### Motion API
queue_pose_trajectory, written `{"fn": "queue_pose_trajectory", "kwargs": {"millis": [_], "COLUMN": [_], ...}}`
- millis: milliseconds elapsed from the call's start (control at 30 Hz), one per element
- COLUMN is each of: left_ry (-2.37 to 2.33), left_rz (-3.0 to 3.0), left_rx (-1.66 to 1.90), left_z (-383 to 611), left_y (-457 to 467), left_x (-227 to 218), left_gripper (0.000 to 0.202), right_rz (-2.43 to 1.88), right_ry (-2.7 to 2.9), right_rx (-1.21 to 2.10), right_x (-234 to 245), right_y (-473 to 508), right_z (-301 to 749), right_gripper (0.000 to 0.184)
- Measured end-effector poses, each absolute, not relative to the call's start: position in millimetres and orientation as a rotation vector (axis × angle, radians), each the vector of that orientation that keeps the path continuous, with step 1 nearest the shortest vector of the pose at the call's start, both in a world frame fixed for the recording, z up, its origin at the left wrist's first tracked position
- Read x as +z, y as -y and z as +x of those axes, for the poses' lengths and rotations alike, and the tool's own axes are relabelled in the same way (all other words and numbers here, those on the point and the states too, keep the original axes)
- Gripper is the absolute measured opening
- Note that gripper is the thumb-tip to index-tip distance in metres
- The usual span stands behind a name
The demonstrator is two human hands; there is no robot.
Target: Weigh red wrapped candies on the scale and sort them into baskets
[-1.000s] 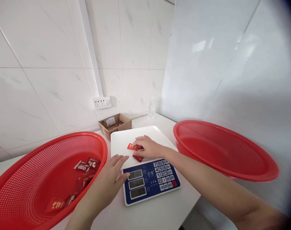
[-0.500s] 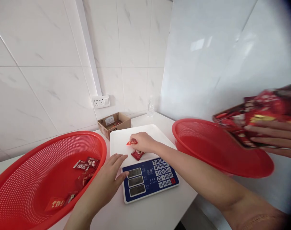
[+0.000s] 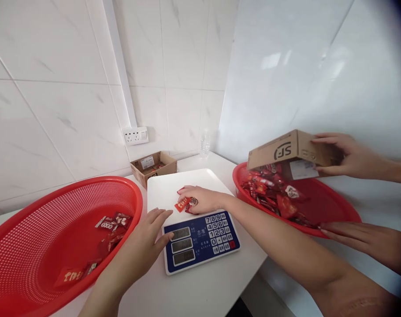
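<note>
My right hand (image 3: 200, 199) rests on the white pan of a digital scale (image 3: 187, 185), fingers curled round red candy packets (image 3: 183, 204). My left hand (image 3: 147, 240) lies with fingers spread at the scale's left front corner, beside its blue keypad panel (image 3: 200, 240), holding nothing. To the left is a red mesh basket (image 3: 31, 220) with several red packets (image 3: 111, 222) in it.
Another person's hand (image 3: 349, 156) tips a cardboard box (image 3: 293, 149) over the right red basket (image 3: 329, 207), where many red packets (image 3: 273, 189) lie; their other hand (image 3: 362, 237) rests at its rim. A small open carton (image 3: 154, 165), a bottle (image 3: 205, 143) and a wall socket (image 3: 135, 135) are behind.
Another person's hands came in from the right and emptied a box of red packets into the right basket. My right hand closed on the packets on the scale pan. My left hand stayed.
</note>
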State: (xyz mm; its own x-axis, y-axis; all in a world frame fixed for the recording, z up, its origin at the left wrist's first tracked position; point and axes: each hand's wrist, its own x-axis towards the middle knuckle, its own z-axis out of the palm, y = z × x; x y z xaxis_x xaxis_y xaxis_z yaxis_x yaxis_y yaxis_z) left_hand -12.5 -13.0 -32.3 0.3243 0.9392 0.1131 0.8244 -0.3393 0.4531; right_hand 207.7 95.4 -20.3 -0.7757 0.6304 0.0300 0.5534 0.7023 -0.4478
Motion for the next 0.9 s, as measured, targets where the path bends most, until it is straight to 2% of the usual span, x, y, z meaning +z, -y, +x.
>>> {"fn": "queue_pose_trajectory", "kwargs": {"millis": [267,367,400,500,533,600,667,767,900], "left_ry": [-1.594,-1.590,-1.597,-1.621,-1.622,-1.617,-1.615,-1.627,-1.640], "left_rz": [2.351,2.373,2.370,2.369,2.372,2.375,2.372,2.375,2.369], "left_rx": [0.576,0.632,0.646,0.665,0.664,0.646,0.621,0.589,0.594], "left_z": [-19,-24,-25,-28,-28,-29,-29,-30,-34], "left_y": [10,4,1,-6,-8,-10,-10,-11,-14], "left_x": [-38,-44,-46,-56,-59,-65,-69,-73,-78], "left_gripper": [0.046,0.047,0.048,0.052,0.053,0.053,0.053,0.054,0.053], "right_rz": [-1.406,-1.584,-1.654,-1.699,-1.795,-2.166,-2.227,-2.258,-2.251], "right_ry": [2.274,2.130,2.034,1.592,1.593,1.803,1.880,1.938,1.877], "right_rx": [0.476,0.331,0.220,-0.396,-0.361,0.080,0.259,0.397,0.450], "right_x": [-9,40,64,116,117,91,41,-24,-40], "right_y": [-76,-52,-43,-19,-16,-20,-35,-59,-67], "right_z": [249,337,373,457,467,461,433,397,399], "right_gripper": [0.045,0.045,0.046,0.050,0.050,0.052,0.059,0.067,0.062]}}
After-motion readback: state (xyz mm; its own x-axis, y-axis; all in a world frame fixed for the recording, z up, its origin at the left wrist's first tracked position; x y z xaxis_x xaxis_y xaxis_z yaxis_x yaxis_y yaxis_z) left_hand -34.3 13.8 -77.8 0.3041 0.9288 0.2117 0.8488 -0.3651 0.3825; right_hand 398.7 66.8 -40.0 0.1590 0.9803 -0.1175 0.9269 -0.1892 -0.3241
